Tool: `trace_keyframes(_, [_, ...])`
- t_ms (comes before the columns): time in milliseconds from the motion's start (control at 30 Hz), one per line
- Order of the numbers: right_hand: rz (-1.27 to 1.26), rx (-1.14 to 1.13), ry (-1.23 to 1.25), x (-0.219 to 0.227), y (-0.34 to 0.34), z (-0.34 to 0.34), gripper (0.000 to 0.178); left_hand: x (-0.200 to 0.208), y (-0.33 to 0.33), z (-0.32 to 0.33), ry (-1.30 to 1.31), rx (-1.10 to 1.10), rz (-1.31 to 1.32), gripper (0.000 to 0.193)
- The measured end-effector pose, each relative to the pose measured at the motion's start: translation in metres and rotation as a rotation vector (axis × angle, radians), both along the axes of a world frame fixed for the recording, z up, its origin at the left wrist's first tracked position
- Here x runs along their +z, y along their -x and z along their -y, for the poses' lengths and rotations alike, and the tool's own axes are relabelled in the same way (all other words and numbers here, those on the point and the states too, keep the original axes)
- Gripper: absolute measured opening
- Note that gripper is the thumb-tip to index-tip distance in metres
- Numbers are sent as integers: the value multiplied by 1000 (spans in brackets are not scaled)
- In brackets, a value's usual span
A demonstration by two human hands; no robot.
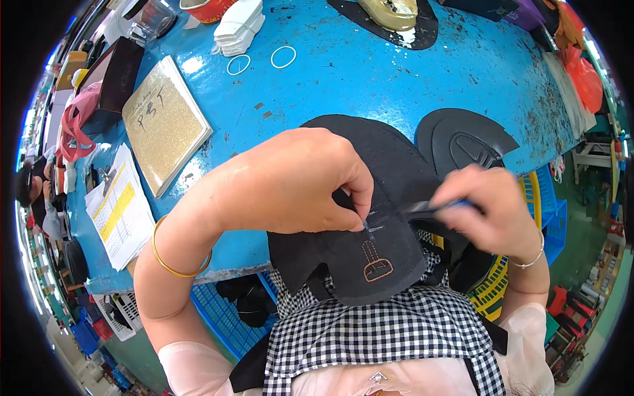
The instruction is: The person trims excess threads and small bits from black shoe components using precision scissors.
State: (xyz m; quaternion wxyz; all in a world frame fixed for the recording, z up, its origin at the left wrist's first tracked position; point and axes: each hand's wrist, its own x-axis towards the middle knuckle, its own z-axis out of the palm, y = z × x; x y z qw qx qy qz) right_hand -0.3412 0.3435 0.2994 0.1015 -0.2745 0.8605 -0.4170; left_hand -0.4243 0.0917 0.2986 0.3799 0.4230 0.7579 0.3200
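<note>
A black, leather-like cut piece [396, 158] spans the table's near edge and my lap. Brown stitching [378, 270] outlines a small shape on it, with pale marks above. My left hand [297, 181] rests over the piece, thumb and finger pinched at those marks; whatever sits in the pinch is too small to make out. To the right, my right hand [485, 208] is closed round a slim tool [419, 208] with a grey metal end and a dark blue handle, blurred by motion. Beyond that hand lies another black piece with a raised oval design [462, 142].
On the blue table [343, 72] lie a glittery gold notebook [158, 119], papers [119, 214], a white stack [239, 26] and two white rings [284, 57]. A glue-smeared tin [389, 12] stands at the back. Blue [224, 323] and yellow [489, 290] baskets sit below the near edge.
</note>
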Motion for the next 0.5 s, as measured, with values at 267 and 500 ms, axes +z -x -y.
trace_keyframes(267, [-227, 395, -281, -1, 19, 22, 17, -11, -10, 0, -103, 14, -156, 10])
trace_keyframes(500, [-168, 365, -233, -7, 21, 27, 15, -1, -5, 7, -38, 87, -448, 16])
